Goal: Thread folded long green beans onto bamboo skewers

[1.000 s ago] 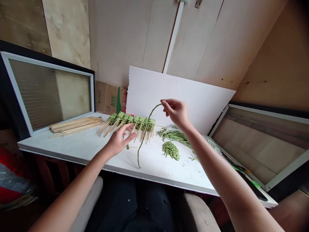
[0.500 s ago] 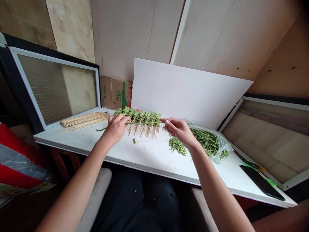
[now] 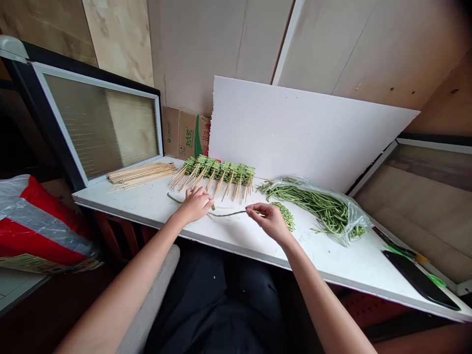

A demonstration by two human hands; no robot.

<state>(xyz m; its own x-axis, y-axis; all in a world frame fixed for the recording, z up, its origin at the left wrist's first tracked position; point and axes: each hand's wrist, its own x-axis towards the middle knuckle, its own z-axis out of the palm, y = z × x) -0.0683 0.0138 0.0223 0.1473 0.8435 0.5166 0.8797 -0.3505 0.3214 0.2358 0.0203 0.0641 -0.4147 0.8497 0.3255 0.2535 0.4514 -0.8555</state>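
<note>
A long thin green bean (image 3: 228, 214) stretches between my two hands, low over the white table. My left hand (image 3: 195, 202) is closed on it with curled fingers, and one end of the bean sticks out to the left. Thumb and fingers of my right hand (image 3: 268, 220) pinch the bean near its other end. A short cut bean piece (image 3: 213, 207) lies by my left fingertips. Behind the hands, skewers threaded with bean pieces (image 3: 224, 173) lie in a row, their bare sticks pointing towards me. My right hand partly covers a pile of short bean pieces (image 3: 287, 216).
Bare wooden skewers (image 3: 142, 174) lie in a bundle at the left of the table (image 3: 236, 241). On the right, long beans (image 3: 320, 204) spill from a clear plastic bag (image 3: 356, 216). A black phone-like slab (image 3: 420, 280) rests near the right edge. A white board (image 3: 306, 132) leans behind.
Both hands have come down and nearer to me, away from the skewer row. The bean, earlier held straight across the skewers, now sags between the hands. The view has shifted slightly.
</note>
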